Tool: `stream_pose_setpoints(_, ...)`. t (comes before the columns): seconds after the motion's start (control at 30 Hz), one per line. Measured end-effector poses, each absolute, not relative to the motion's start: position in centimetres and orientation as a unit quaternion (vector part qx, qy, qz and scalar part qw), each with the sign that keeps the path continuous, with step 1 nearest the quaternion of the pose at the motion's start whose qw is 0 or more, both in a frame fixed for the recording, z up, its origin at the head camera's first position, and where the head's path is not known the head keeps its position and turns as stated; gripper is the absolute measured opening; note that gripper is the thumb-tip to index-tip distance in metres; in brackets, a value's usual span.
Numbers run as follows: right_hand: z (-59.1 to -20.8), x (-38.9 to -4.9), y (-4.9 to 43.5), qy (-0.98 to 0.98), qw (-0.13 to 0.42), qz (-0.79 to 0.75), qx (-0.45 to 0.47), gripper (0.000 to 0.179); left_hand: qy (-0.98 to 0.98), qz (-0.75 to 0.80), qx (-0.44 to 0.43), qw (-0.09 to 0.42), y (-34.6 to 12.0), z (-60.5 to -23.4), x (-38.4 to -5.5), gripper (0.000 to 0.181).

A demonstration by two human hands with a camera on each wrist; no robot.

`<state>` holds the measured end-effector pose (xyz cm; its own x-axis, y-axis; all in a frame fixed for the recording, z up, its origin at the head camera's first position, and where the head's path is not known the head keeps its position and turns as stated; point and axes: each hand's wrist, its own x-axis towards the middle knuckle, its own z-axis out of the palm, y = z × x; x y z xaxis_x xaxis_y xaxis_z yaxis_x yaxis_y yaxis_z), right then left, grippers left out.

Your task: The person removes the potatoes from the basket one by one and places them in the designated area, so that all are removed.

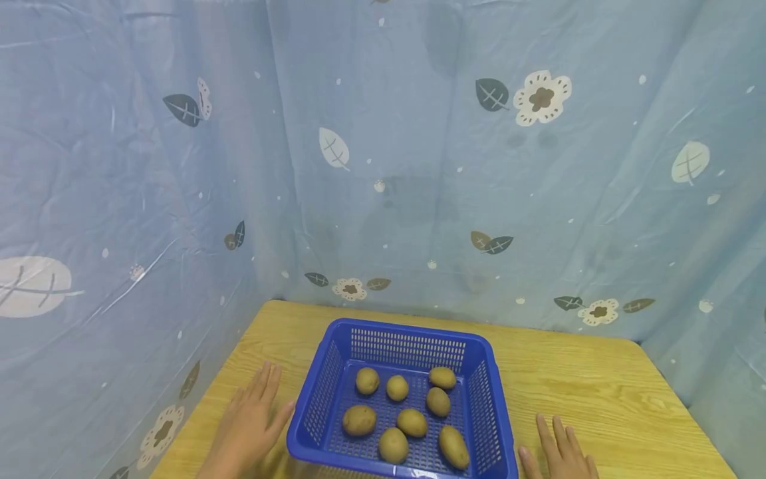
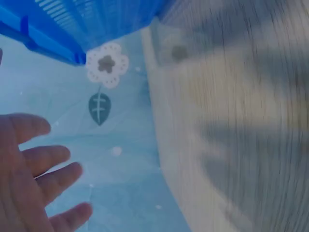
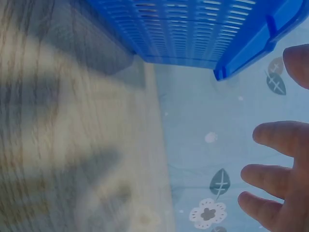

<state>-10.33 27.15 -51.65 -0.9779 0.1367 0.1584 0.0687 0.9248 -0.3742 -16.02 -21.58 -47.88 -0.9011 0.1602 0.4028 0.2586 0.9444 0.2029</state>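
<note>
A blue plastic basket (image 1: 399, 326) with slotted walls stands on the wooden table, holding several potatoes (image 1: 359, 420) spread over its floor. Left of the basket is my left hand (image 1: 248, 422), fingers extended and the thumb close to the basket's side; whether it touches is hard to tell. To the basket's right, my right hand (image 1: 559, 452) has its fingers spread and is partly cut off by the lower edge of the head view. Both wrist views show straight, separated fingers holding nothing, with the blue basket wall (image 2: 106, 19) above them.
The yellow wood-grain table (image 1: 592, 372) reaches back to a blue curtain (image 1: 413, 166) printed with leaves and flowers. That curtain also hangs along the left and right sides of the table.
</note>
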Motion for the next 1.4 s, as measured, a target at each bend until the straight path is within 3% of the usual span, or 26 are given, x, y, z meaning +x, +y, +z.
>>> stream_pose_setpoints(0.17, -50.9, -10.5, 27.0, -0.972, 0.099, 0.208, -0.045, 0.073, -0.959, -0.217, -0.088, 0.157, -20.8, -47.9, -16.3, 0.062)
stream_pose_setpoints(0.3, -50.5, -10.9, 27.3, -0.962, 0.034, 0.262, -0.076, 0.080, -0.943, -0.313, -0.050, 0.098, -19.9, -47.7, -16.7, 0.060)
stream_pose_setpoints(0.43, -50.3, -11.1, 27.7, -0.952, -0.040, 0.280, -0.117, 0.089, -0.916, -0.395, -0.024, 0.063, -19.2, -47.8, -16.9, 0.046)
stream_pose_setpoints(0.63, -49.9, -11.0, 27.7, -0.945, -0.057, 0.296, -0.126, 0.091, -0.891, -0.451, -0.004, 0.058, -18.6, -47.8, -16.9, 0.028)
stream_pose_setpoints(0.93, -48.8, -10.5, 26.8, -0.939, -0.016, 0.321, -0.119, 0.081, -0.824, -0.565, 0.026, -0.025, -18.4, -47.4, -17.2, 0.034)
stream_pose_setpoints(1.2, -48.0, -10.1, 26.1, -0.929, 0.076, 0.350, -0.096, 0.072, -0.756, -0.646, 0.000, -0.108, -19.0, -47.0, -17.2, 0.042)
stream_pose_setpoints(1.4, -47.1, -10.4, 25.2, -0.910, 0.149, 0.376, -0.085, 0.064, -0.746, -0.656, -0.003, -0.117, -19.0, -46.8, -17.6, 0.044)
